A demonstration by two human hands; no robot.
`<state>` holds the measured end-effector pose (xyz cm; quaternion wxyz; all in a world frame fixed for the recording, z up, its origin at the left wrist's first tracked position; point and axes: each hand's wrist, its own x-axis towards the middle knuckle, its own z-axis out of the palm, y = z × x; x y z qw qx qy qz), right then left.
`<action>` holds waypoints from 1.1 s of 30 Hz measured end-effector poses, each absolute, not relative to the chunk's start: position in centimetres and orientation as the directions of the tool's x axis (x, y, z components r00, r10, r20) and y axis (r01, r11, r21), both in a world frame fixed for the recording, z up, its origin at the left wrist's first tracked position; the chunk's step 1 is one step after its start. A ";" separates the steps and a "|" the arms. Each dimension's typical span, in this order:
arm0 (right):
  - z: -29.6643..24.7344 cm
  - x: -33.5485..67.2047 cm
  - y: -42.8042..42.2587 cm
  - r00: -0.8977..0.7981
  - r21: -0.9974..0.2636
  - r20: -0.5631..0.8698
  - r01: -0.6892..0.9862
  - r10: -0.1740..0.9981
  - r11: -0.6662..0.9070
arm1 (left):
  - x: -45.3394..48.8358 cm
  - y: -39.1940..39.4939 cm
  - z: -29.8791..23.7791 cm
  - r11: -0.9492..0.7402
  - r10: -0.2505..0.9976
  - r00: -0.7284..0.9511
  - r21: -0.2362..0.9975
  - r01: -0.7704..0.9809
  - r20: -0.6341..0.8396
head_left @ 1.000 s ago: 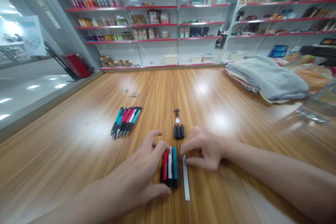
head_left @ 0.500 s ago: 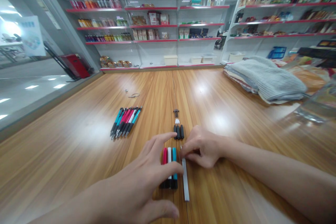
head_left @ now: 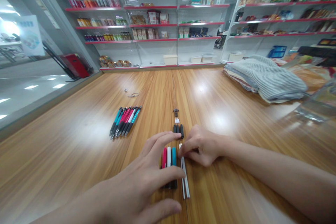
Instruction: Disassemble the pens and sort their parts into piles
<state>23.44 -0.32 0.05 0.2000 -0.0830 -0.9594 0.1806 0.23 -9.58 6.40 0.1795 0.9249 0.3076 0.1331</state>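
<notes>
My left hand [head_left: 148, 178] is spread above the table, holding nothing. Its index fingertip reaches the black pen grips [head_left: 181, 131] and its thumb is beside the slim white pen refills [head_left: 186, 182]. Under it lie pink, white and teal pen barrels [head_left: 169, 155] with black lower ends, partly covered by the hand. My right hand [head_left: 202, 147] rests on the table, fingers pinched on the refills near their upper tips. Beyond the grips, small white pieces [head_left: 177, 120], springs [head_left: 176, 114] and little dark parts [head_left: 175, 110] form a column.
Several assembled pens [head_left: 125, 121] lie in a row at the left. Farther back are a thin loop [head_left: 133, 95] and a tiny metal piece [head_left: 125, 90]. Folded striped cloths [head_left: 265, 77] and a clear container [head_left: 319, 101] occupy the right side. Stocked shelves [head_left: 152, 26] stand behind the table.
The refills, earlier bunched together, now show a gap, with one angled to the left. My left index finger and thumb have shifted slightly right. My right hand has barely moved.
</notes>
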 end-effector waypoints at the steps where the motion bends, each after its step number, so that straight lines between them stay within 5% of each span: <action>1: 0.1 23.4 -0.3 -0.905 -0.378 0.356 0.087 0.231 0.922 | 0.2 -9.6 6.2 -0.747 0.627 0.759 0.411 0.522 0.177; 9: 0.1 23.4 -0.7 -0.917 -0.413 0.345 0.043 0.200 0.910 | -1.3 -7.8 4.3 -0.743 0.663 0.529 0.376 0.554 0.530; 22: 0.1 23.3 -1.2 -0.940 -0.449 0.307 -0.004 0.150 0.893 | -2.9 -5.9 3.0 -0.654 0.699 0.375 0.332 0.679 0.610; 33: 0.0 23.3 -1.2 -0.929 -0.469 0.333 -0.014 0.162 0.883 | -5.5 -1.7 1.2 -0.330 0.672 -0.016 0.319 0.889 0.740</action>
